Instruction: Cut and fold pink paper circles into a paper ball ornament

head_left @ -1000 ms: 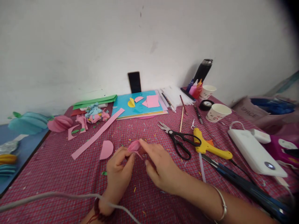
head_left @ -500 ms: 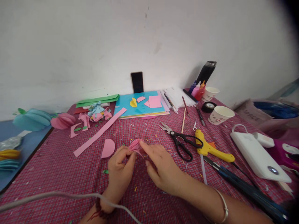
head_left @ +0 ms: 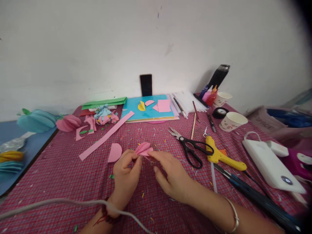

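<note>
My left hand [head_left: 128, 170] pinches a small pink layered paper piece [head_left: 143, 148] between thumb and fingers, a little above the checked cloth. Its folded leaves fan out at the top. From the other side, my right hand [head_left: 172, 174] touches the leaves with its index fingertip, while the thumb stands apart below. The right hand's other fingers are partly hidden. Just left of my hands lies a flat pink paper half-round [head_left: 115, 152]. Behind it a long pink paper strip [head_left: 106, 136] runs slantwise across the cloth.
To the right lie black-handled scissors [head_left: 191, 146], a yellow glue gun [head_left: 218, 155], paper cups [head_left: 232, 121] and a white power bank [head_left: 273, 165]. Paper pumpkins [head_left: 68, 123] stand at left. A phone [head_left: 146, 85] leans on the wall. A pale cable [head_left: 60, 202] crosses the foreground.
The leaves of the pink paper piece are spread wider than before, with my right index finger against them. My left hand keeps its pinch. The whole view has shifted slightly.
</note>
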Demonstrator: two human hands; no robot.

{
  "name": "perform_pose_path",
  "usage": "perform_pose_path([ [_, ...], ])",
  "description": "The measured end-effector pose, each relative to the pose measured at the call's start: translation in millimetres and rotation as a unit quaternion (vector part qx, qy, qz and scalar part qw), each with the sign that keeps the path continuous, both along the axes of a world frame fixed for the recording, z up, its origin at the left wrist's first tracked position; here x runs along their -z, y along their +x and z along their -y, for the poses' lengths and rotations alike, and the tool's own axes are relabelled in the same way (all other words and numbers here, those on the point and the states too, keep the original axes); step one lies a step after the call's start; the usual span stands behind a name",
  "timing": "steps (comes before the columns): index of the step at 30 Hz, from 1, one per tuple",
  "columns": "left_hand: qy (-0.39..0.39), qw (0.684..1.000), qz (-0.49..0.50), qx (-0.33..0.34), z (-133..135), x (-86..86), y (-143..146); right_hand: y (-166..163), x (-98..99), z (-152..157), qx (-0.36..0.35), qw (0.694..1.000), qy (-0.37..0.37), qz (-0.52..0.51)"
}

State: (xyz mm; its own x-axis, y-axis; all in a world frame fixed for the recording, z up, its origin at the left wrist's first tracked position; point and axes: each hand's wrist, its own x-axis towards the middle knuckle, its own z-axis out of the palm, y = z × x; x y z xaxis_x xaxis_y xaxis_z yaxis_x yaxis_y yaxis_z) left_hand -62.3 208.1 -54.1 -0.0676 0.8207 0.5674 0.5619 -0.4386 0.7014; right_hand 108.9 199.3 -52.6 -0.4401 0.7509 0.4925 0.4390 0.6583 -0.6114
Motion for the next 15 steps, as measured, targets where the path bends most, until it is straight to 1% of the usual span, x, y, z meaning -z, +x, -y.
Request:
perform_pose_path([
  [6, -0.012, 1.000, 0.002, 0.002, 1.4, -0.7, 0.0, 0.3, -1.9, -0.4, 0.000, 1.000, -0.015, -0.020],
  [9, -0.026, 1.000, 0.013, 0.005, 1.6, -2.0, 0.7, -0.2, 0.6, -2.1, -0.010, 0.997, -0.051, -0.062],
  [12, -0.069, 0.996, 0.048, 0.015, 0.7, -0.9, 0.4, -1.2, 3.2, -4.2, -0.012, 0.988, -0.091, -0.122],
  [15, -0.129, 0.986, 0.104, 0.036, -1.1, 4.4, -0.7, -1.2, 2.4, -5.3, -0.001, 0.984, -0.086, -0.154],
])
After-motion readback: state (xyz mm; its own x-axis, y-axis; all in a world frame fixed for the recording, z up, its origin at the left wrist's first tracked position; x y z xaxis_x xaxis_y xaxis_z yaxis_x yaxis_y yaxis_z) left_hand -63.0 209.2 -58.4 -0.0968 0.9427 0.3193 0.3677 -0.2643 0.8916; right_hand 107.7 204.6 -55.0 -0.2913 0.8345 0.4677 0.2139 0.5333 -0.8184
